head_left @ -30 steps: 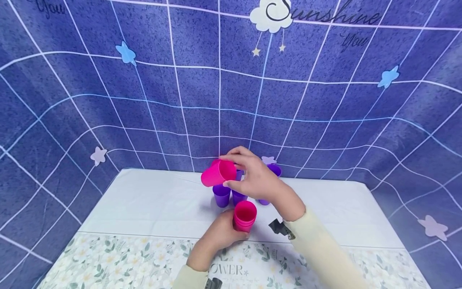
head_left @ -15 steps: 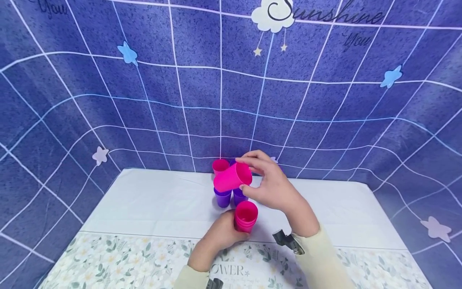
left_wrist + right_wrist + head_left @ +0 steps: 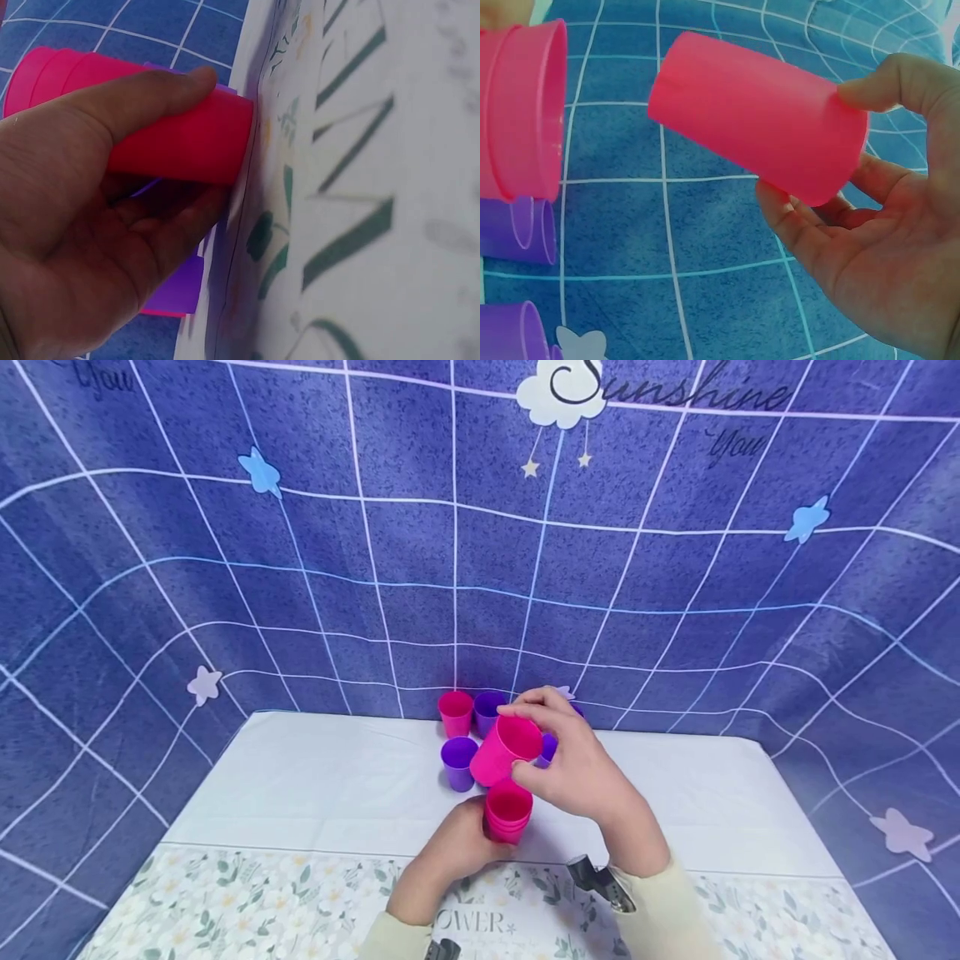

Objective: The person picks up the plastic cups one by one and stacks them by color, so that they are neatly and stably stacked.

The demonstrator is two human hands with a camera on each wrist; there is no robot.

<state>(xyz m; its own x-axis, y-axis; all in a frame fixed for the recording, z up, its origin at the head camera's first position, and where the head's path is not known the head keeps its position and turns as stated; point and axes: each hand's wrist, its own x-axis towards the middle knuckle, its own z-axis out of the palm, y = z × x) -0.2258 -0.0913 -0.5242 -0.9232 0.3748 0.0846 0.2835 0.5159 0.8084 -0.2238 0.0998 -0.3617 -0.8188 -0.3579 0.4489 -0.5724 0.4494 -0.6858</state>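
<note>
My left hand grips a stack of nested pink cups, mouth up near the seam of the table cover. In the left wrist view, the thumb lies along the stack and the fingers are behind it. Just above and behind this stack, my right hand pinches a single pink cup by its rim between thumb and fingers. That cup is tilted, its mouth facing the palm and its base pointing away, apart from the stack in the right wrist view.
Behind the hands stand a pink cup, a purple cup beside it and another purple cup in front. More purple shows partly behind my right hand. A blue gridded curtain rises at the table's back edge.
My right hand has carried the pink cup rightward and down toward the stack, uncovering the pink cup at the back left. My left hand has stayed in place.
</note>
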